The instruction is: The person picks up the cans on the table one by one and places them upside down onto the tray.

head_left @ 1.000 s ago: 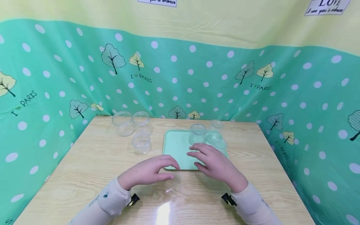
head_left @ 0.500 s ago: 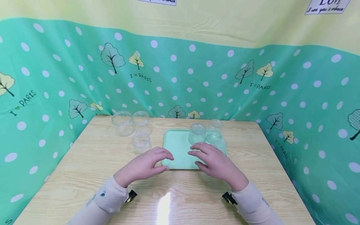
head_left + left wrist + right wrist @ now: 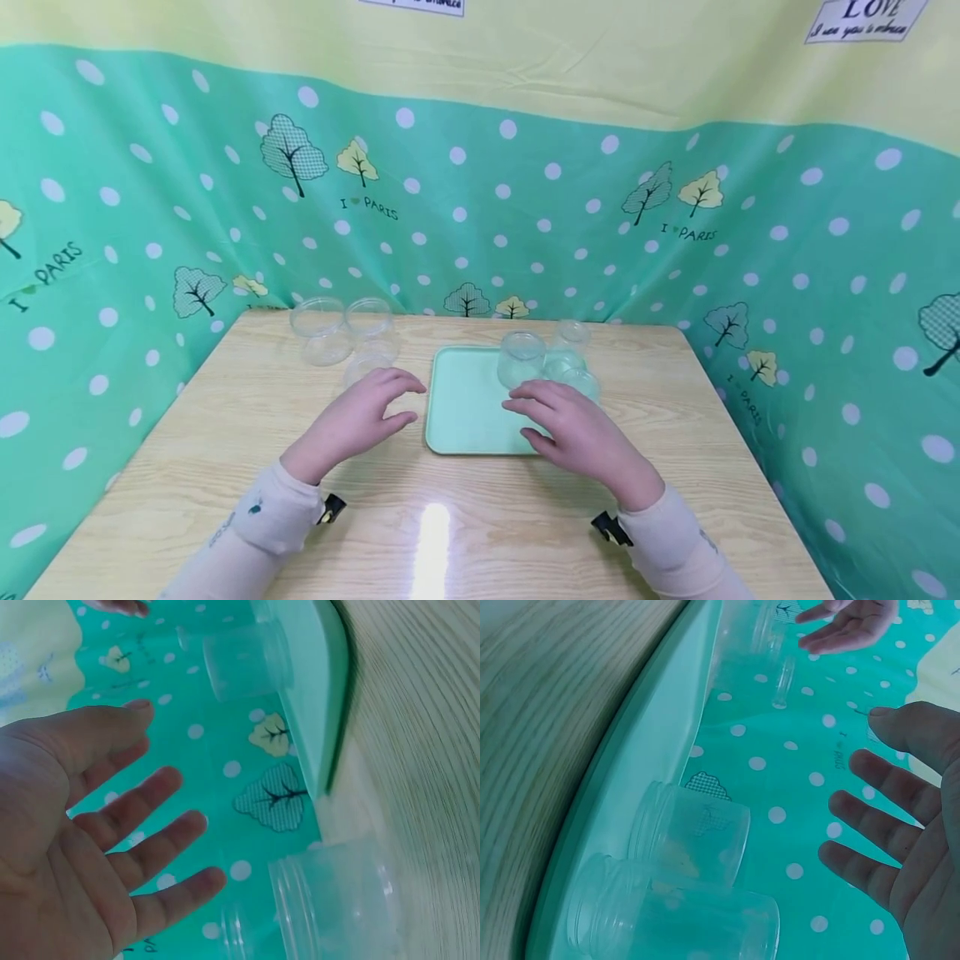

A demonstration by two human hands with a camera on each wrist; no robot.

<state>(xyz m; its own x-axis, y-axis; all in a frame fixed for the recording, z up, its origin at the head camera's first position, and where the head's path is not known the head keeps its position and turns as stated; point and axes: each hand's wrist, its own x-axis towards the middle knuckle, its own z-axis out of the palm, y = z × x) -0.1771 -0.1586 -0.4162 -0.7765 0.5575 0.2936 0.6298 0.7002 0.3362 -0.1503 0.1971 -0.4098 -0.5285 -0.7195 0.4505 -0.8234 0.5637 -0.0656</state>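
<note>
Tray [image 3: 467,412] lies on the wooden table [image 3: 225,475]. To its left, the left hand [image 3: 348,421] has its fingers apart, and one clear jar [image 3: 363,368] stands just beyond them. Over the tray's right part, the right hand [image 3: 573,429] has spread fingers; a second jar [image 3: 521,360] stands on it, beyond their tips.

I'm watching the left forearm [image 3: 243,529] and right forearm [image 3: 686,546] angling inward. The left hand [image 3: 345,423] is hovering, its fingers [image 3: 176,900] lying spread and slightly bent, thumb [image 3: 97,727] standing apart; the right hand [image 3: 576,432] is facing it, its own fingers [image 3: 870,874] loosely curving.
</note>
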